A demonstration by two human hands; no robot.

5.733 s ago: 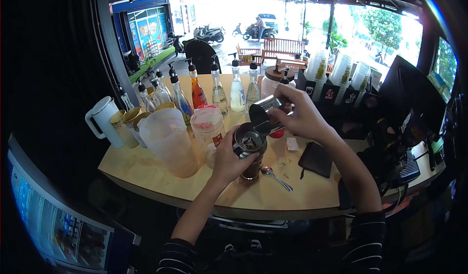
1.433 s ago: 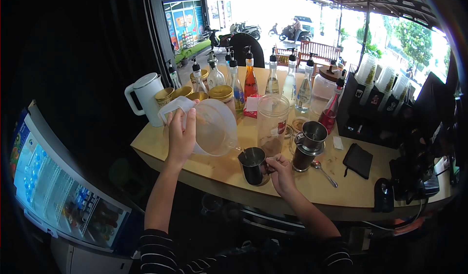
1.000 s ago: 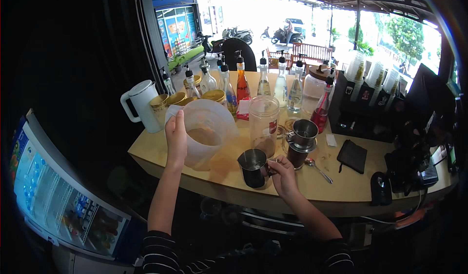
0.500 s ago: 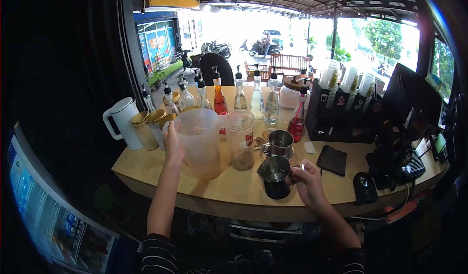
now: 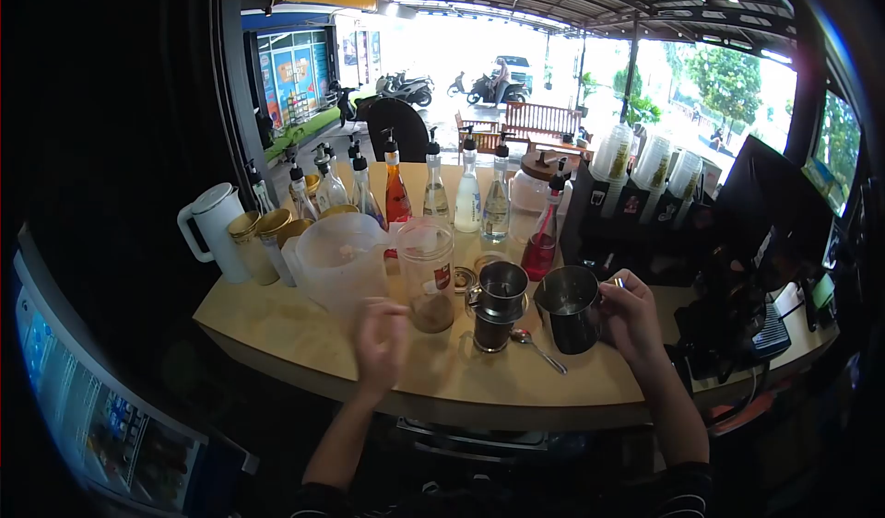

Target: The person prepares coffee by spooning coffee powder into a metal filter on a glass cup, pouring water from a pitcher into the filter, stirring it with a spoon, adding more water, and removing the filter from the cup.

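Observation:
My right hand [image 5: 636,320] grips the handle of a metal milk pitcher [image 5: 570,329], held upright over the right part of the counter. My left hand [image 5: 380,345] is smeared by motion in front of a large translucent plastic jug [image 5: 339,274]; its finger shape is unclear. Between the hands stands a metal drip filter [image 5: 502,299] on a glass of dark liquid [image 5: 491,336]. A spoon [image 5: 544,352] lies just right of that glass. Beside the jug is a tall clear plastic jar [image 5: 426,283] with some brown contents at its bottom.
Several pump bottles [image 5: 396,191] line the back of the wooden counter [image 5: 277,320]. A white jug [image 5: 219,232] and gold-lidded jars [image 5: 249,246] stand left. At right are a cup rack [image 5: 599,209] with stacked cups and a dark machine [image 5: 728,288].
The milk pitcher has moved right and up in my right hand, uncovering the glass and spoon. My left hand has left the plastic jug's handle and come down toward the right.

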